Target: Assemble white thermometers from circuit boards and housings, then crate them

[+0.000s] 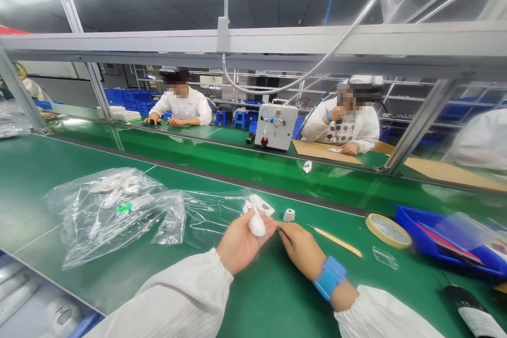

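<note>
My left hand (241, 243) is turned palm up, its thumb closed over a rounded white plastic housing (256, 223). Another white plastic part (262, 204) with an opening shows just beyond those fingers; whether the hand touches it I cannot tell. My right hand (299, 245), with a blue wristband (330, 278), pinches at the left fingertips. Something small and dark shows at its fingertips, too small to name. A small white cap-like piece (289, 215) stands on the green bench just beyond the right hand. To the right lies a thin pick with a wooden handle (338, 242).
A clear plastic bag (114, 211) of white parts lies left. Rightward are a tape roll (388, 231), a clear plastic piece (385, 257), a blue bin (412, 237) and a black screwdriver-like tool (471, 309). Beyond a green channel, co-workers sit near a grey box (276, 127).
</note>
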Motion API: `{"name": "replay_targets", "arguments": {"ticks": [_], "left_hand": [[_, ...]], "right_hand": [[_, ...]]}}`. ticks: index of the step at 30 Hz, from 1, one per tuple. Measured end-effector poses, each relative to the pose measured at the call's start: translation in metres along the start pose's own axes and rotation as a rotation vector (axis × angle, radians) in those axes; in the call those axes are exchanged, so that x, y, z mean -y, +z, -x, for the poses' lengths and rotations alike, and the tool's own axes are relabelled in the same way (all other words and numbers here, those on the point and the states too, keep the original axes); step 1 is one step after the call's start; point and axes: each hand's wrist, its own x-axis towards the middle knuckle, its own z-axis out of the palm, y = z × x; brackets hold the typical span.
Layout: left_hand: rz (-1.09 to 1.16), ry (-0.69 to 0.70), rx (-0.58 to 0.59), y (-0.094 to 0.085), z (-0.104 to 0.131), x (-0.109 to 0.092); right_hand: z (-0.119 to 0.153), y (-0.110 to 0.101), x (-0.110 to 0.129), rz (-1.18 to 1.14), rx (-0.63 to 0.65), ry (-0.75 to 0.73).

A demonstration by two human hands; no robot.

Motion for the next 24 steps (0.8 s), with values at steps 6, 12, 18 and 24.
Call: {"name": "replay_targets", "arguments": {"ticks": [6,12,18,24], "left_hand": [[-0.18,0.003,0.107,0.0,0.008,0.012],[-0.495,0.053,0.28,0.003,0.015,0.032],[-0.528,0.054,0.389,0.0,0.014,0.041],[-0.532,0.055,0.396,0.001,0.018,0.04]], "right_hand": [[0.015,-0.026,0.011,-0.344,-0.225,0.119],[0.029,-0.029,0.035,-0.416,-0.362,0.043],[0.031,-0.024,0.035,-0.167,-0.508,-0.288],[0.034,-0.018,0.03,-0.111,-0.495,-0.387]]}}
